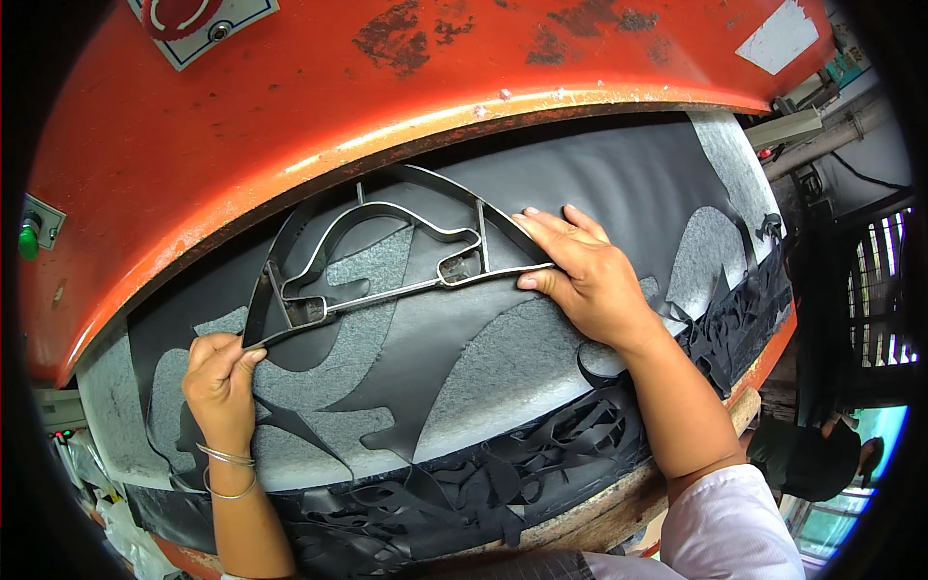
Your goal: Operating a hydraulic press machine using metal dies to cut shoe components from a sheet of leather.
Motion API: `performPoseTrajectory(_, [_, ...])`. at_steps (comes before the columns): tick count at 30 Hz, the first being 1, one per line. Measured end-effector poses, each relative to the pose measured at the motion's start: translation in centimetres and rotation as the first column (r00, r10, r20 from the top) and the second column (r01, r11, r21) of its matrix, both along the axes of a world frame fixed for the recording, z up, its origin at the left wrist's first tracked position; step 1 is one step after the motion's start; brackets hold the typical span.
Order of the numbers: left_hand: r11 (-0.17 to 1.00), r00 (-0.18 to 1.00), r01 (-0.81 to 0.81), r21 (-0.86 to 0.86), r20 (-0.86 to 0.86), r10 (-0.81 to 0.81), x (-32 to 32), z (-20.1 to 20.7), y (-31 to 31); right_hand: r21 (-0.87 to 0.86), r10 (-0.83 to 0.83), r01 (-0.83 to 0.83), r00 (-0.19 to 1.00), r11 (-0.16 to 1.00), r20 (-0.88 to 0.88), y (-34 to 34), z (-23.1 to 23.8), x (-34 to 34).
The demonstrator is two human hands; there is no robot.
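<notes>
A curved steel cutting die with inner bands and crossbars lies on a black sheet of leather-like material, its far edge close to the orange machine. My left hand, with bangles at the wrist, pinches the die's left corner between thumb and fingers. At the right corner, my right hand grips the die with the thumb on the near edge and the fingers over the outer band. Cut-out gaps in the sheet show a grey, worn cutting board beneath.
An orange machine body arches over the board's far side, with a red knob and a green button. Tangled black scraps hang along the near edge, beside a wooden rail. Another person is at far right.
</notes>
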State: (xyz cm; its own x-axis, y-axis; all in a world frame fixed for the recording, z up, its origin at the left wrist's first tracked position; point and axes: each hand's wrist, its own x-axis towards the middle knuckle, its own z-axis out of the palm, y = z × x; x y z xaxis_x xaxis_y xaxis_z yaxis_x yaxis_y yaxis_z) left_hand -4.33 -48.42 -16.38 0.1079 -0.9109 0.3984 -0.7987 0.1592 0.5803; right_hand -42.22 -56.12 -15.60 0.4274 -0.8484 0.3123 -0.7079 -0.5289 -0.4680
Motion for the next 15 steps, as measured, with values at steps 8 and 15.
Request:
performPoseTrajectory(8, [0.999, 1.000, 0.016, -0.030, 0.026, -0.015, 0.05, -0.02, -0.32, -0.022, -0.001, 0.001, 1.000, 1.000, -0.009, -0.10, -0.33, -0.18])
performPoseTrajectory(15, [0.999, 0.999, 0.042, -0.019, -0.003, -0.043, 0.16, -0.16, 0.01, -0.011, -0.010, 0.010, 1.000, 1.000, -0.015, 0.28, -0.08, 0.12])
